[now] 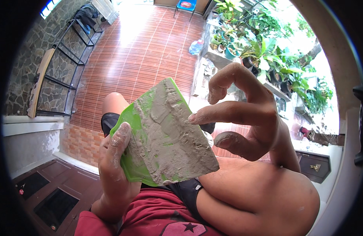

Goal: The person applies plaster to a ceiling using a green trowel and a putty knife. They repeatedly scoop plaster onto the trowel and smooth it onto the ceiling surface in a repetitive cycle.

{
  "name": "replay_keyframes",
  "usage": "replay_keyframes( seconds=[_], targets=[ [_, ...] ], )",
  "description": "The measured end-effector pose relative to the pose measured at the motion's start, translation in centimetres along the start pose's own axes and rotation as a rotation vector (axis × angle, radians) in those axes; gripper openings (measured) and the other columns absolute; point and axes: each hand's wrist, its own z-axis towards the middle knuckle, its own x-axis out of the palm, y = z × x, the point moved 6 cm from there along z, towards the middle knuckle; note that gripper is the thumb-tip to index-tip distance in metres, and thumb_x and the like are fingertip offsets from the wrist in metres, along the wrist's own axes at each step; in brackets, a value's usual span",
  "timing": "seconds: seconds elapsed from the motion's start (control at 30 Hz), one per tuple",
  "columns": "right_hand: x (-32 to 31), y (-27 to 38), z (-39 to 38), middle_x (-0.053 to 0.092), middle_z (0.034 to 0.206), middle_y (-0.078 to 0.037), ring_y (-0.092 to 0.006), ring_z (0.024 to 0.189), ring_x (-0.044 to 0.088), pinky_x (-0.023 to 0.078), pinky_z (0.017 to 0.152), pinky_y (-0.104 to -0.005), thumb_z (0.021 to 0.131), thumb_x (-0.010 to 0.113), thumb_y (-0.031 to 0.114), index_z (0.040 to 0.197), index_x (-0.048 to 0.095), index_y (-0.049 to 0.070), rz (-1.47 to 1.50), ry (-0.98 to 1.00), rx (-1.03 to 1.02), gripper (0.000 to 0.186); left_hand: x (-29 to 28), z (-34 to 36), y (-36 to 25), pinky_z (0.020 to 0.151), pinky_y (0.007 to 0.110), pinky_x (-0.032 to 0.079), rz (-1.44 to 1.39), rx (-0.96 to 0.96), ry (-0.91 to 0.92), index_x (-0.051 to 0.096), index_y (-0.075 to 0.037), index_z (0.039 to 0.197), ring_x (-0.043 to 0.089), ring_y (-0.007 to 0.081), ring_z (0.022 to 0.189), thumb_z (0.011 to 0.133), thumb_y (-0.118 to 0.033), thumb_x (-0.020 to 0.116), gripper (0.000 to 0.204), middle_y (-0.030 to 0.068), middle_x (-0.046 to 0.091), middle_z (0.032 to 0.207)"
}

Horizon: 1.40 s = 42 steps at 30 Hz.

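Note:
My left hand grips a green flat scraper by its left part, the thumb pressed on its face. Thick grey paste covers much of that face, with green plastic showing along the left and bottom. My right hand is raised beside the scraper's right edge, fingers bent and apart, holding nothing. One fingertip is at or on the paste near that edge; I cannot tell if it touches. Grey residue coats several fingertips on both hands. My bare thigh and dark shorts lie underneath.
A tiled floor stretches ahead. A black metal frame leans along the stone wall at left, beside a wooden plank. A planter ledge with potted plants runs along the right. A blue chair stands far ahead; a brown door is at lower left.

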Motion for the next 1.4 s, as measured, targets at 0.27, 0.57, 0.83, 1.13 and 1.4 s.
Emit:
replay_keyframes(
  seconds=[0.27, 0.57, 0.83, 1.13, 1.4],
  targets=[
    [0.5, 0.3, 0.3, 0.05, 0.087, -0.012, -0.0203, 0.073, 0.052, 0.043, 0.063, -0.0311, 0.086, 0.058, 0.051, 0.093, 0.074, 0.009, -0.053, 0.036, -0.012, 0.046, 0.6, -0.6, -0.4, 0.069, 0.024, 0.051, 0.029, 0.084, -0.149, 0.062, 0.003, 0.104, 0.064, 0.0104, 0.077, 0.096, -0.017, 0.053, 0.023, 0.0084, 0.067, 0.091],
    [0.8, 0.4, 0.3, 0.05, 0.087, -0.012, -0.0204, 0.073, 0.053, 0.044, 0.062, -0.0317, 0.088, 0.056, 0.053, 0.092, 0.074, 0.009, -0.054, 0.042, -0.006, 0.047, 0.3, -0.7, -0.4, 0.065, 0.022, 0.049, 0.046, 0.082, -0.167, 0.062, 0.002, 0.103, 0.063, 0.0082, 0.071, 0.095, -0.017, 0.054, 0.022, 0.0066, 0.067, 0.087],
    [-0.3, 0.9, 0.3, 0.051, 0.086, -0.012, -0.0198, 0.073, 0.052, 0.041, 0.062, -0.0301, 0.086, 0.058, 0.049, 0.088, 0.075, 0.011, 0.061, -0.054, 0.053, 0.041, 0.3, -0.9, -0.4, 0.069, 0.024, 0.051, 0.063, 0.06, -0.137, 0.061, 0.003, 0.106, 0.064, 0.0113, 0.078, 0.097, -0.02, 0.051, 0.027, 0.009, 0.067, 0.093],
    [0.3, 1.7, -0.1, 0.053, 0.084, -0.009, -0.0182, 0.07, 0.049, 0.037, 0.062, -0.0305, 0.087, 0.06, 0.049, 0.086, 0.077, 0.015, 0.111, -0.022, -0.024, 0.038, 0.3, -0.5, -0.4, 0.094, 0.036, 0.047, -0.016, 0.026, 0.048, 0.053, 0.002, 0.123, 0.06, 0.0212, 0.106, 0.098, -0.022, 0.044, 0.036, 0.0148, 0.061, 0.117],
    [0.7, 1.7, 0.4, 0.053, 0.084, -0.009, -0.017, 0.069, 0.05, 0.038, 0.061, -0.0296, 0.087, 0.061, 0.046, 0.088, 0.077, 0.016, 0.098, 0.038, -0.075, 0.035, 0.8, -0.5, -0.4, 0.075, 0.026, 0.053, 0.018, 0.043, -0.097, 0.059, 0.004, 0.109, 0.065, 0.0126, 0.083, 0.097, -0.02, 0.05, 0.029, 0.0105, 0.067, 0.097]
  ],
)
